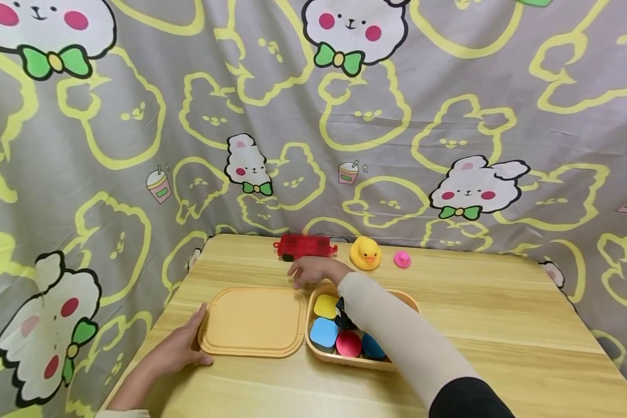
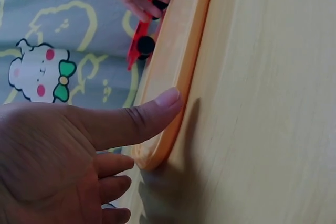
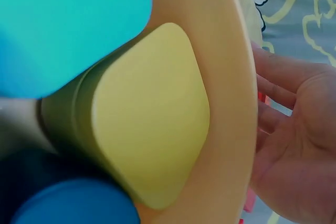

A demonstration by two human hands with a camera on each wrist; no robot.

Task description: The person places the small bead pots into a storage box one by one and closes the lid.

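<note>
An orange rectangular lid [image 1: 256, 321] lies flat on the table, left of an orange box [image 1: 363, 363] of the same colour. At the lid's left end is my left hand [image 1: 180, 342], thumb spread from the fingers; in the left wrist view, the thumb [image 2: 152, 113] overlaps the lid's rim. My right hand [image 1: 313, 271] hovers past the box's far left corner with loosely bent fingers and nothing in them. Inside the box sit a yellow-topped piece [image 3: 152, 114], a light blue one [image 1: 324, 332], a red one [image 1: 349, 343] and a darker blue one [image 1: 372, 346]. My right sleeve hides part of the box.
Along the back of the table stand a red toy vehicle [image 1: 305, 246] with black wheels, a yellow rubber duck [image 1: 366, 253] and a small pink duck [image 1: 402, 259]. A grey patterned curtain [image 1: 292, 116] hangs behind the table and down its left side.
</note>
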